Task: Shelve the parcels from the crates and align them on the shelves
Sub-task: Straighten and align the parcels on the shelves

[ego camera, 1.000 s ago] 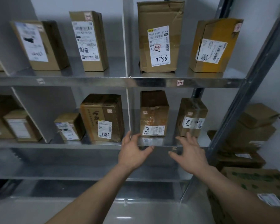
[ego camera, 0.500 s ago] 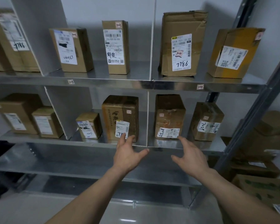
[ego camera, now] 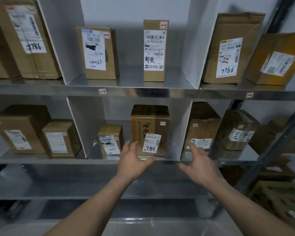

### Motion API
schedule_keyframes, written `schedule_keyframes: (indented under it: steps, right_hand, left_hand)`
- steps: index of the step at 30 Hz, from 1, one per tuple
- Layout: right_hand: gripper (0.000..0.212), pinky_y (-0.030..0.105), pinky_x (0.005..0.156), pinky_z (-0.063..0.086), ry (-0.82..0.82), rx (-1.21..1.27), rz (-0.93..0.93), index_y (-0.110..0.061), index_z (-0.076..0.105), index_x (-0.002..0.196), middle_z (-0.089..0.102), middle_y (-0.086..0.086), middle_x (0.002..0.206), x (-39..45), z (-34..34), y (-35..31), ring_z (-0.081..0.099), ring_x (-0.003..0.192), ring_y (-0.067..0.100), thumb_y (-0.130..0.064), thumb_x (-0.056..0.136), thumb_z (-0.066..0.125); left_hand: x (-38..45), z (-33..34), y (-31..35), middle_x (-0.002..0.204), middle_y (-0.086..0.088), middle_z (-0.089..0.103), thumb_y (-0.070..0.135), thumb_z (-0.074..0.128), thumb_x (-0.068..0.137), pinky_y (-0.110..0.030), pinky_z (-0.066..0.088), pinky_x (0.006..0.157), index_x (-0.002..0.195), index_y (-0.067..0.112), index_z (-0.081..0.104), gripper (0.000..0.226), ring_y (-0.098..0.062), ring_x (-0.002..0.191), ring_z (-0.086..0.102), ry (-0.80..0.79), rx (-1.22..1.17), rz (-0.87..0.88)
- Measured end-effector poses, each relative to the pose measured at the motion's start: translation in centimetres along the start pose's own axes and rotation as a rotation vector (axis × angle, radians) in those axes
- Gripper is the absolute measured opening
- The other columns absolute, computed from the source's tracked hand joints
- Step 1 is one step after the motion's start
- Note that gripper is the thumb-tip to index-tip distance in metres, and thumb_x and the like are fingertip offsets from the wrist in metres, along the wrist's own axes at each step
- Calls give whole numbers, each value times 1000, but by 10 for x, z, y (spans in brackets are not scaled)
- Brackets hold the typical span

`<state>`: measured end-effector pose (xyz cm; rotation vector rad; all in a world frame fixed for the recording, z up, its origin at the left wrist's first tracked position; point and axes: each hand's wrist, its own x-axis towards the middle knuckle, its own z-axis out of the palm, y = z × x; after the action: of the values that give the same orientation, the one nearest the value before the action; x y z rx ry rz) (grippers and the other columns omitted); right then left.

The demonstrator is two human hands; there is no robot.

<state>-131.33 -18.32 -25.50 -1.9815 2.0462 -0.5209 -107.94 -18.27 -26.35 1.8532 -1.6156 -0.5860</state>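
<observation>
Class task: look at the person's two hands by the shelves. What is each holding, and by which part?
Nothing is held. Left hand and right hand hover open before the brown cardboard parcel marked 7786.

Steel shelves [ego camera: 143,91] with white dividers [ego camera: 85,126]; labelled cardboard parcels [ego camera: 150,130] stand upright on both tiers.

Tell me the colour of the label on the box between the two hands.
White, with black handwritten 7786 on the label; the head view shows it.
</observation>
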Motion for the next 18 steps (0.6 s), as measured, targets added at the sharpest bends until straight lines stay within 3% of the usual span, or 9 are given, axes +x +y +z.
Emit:
schedule_keyframes:
  steps: [11,18]
  right_hand:
    - [108,40,113,37,0,96,26,-27,11,159,24,6,162,21,32,-53,35,144,26,-43,77,81]
    - [109,38,114,34,8,221,38,-17,16,159,34,8,160,54,41,-68,36,144,27,-35,76,85]
  left_hand:
    - [32,-27,-36,164,-4,14,52,80,71,-37,28,120,157,18,18,111,-23,148,23,-58,-83,5]
    - [61,-31,-42,157,-2,27,54,84,62,-42,37,115,156,22,20,117,-20,142,33,-51,-148,-8]
